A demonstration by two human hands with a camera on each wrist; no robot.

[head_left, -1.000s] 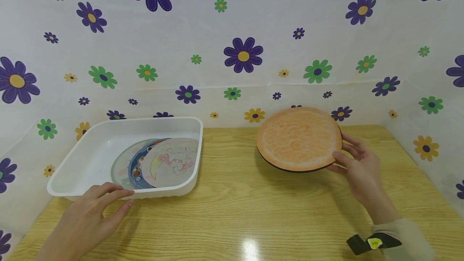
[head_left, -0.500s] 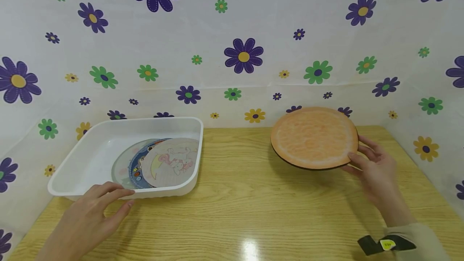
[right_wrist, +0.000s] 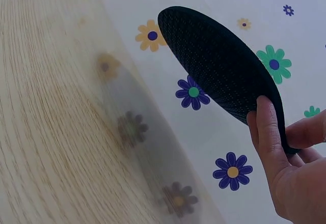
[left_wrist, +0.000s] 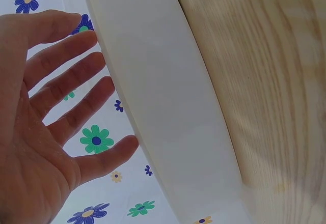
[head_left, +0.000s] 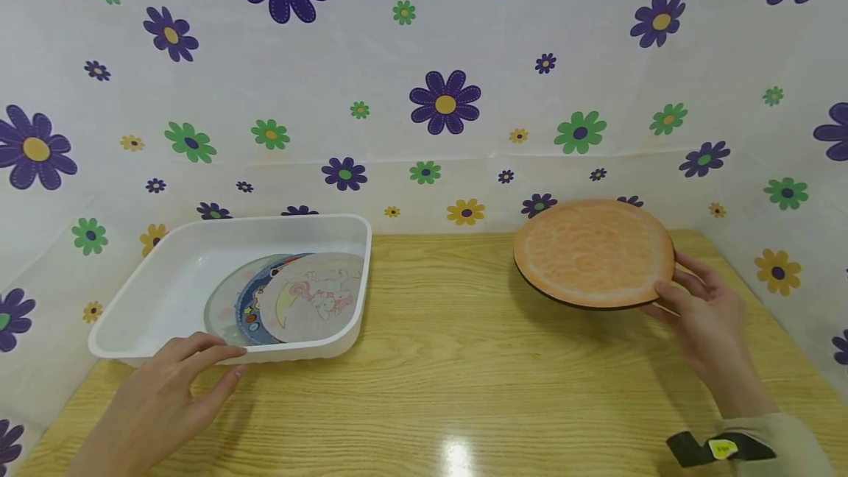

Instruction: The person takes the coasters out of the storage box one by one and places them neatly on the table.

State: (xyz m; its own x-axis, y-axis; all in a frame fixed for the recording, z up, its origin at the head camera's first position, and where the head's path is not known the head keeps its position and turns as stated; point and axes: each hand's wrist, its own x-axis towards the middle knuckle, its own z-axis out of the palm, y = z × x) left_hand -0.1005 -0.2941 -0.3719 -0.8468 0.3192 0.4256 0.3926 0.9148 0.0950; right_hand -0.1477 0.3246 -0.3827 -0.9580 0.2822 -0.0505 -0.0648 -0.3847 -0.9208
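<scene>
A round orange mouse pad [head_left: 596,252], printed like a citrus slice, hangs above the right side of the table, its near edge tipped slightly down. My right hand [head_left: 705,315] pinches its right edge between thumb and fingers. From below, the right wrist view shows the black textured underside of the mouse pad [right_wrist: 219,66]. At the left, my left hand [head_left: 159,396] rests its fingertips on the near rim of a white plastic tray [head_left: 165,293]; the fingers are fairly straight. Inside overlap several round printed pads [head_left: 308,300], pale green, blue and pink.
The wooden table [head_left: 424,389] reaches back to a white cloth [head_left: 371,57] with purple, green and yellow flowers. That cloth also stands along both sides. A strap with a yellow label [head_left: 722,449] sits on the right sleeve.
My right hand has carried the orange mouse pad to the right, with the tilt nearly the same. The left hand and the tray have stayed in place.
</scene>
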